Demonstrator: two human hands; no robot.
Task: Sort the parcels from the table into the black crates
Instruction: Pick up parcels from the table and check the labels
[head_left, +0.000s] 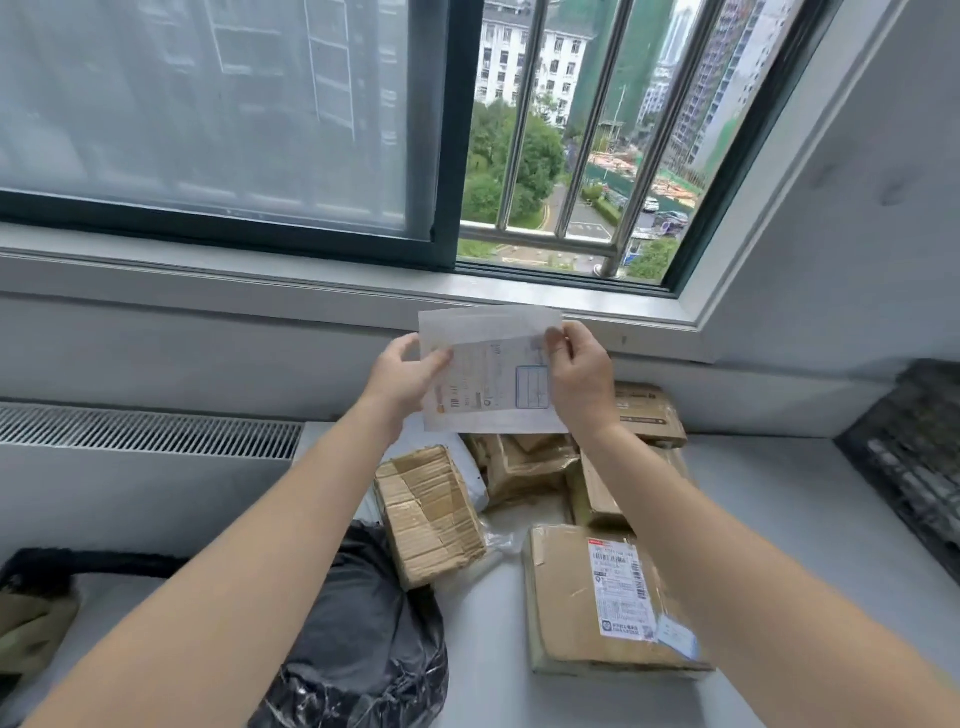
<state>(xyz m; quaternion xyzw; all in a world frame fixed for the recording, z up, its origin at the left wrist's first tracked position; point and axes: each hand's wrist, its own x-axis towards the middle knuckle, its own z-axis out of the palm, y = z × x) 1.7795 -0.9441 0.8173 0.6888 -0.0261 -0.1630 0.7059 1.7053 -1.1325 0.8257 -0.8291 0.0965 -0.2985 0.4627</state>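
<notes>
The black crate runs off the right edge, and print on the white parcel is unreadable.

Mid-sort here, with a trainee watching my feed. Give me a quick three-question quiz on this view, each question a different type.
1. True or false: the left hand and the right hand both hold the white envelope up above the table.
2. Where is the black crate? A) at the right edge of the view B) in the person's hands C) on the window ledge.
3. Fill in: the labelled cardboard box lies on the table on the person's ___ side.
Key: 1 true; 2 A; 3 right.
</notes>
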